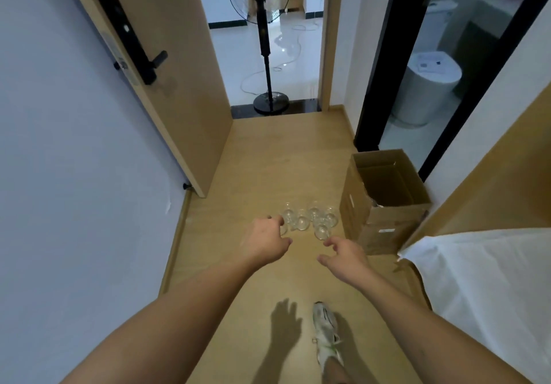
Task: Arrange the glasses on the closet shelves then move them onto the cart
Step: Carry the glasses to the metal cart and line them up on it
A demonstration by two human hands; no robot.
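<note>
I see both arms stretched out over the wooden floor. The glasses stand in a tight cluster on it, just left of an open cardboard box. My left hand reaches the cluster's left edge, fingers curled, tips at the nearest glass; a grip I cannot tell. My right hand hovers just short of the closest glass, fingers loosely spread, holding nothing. A sneaker shows below.
</note>
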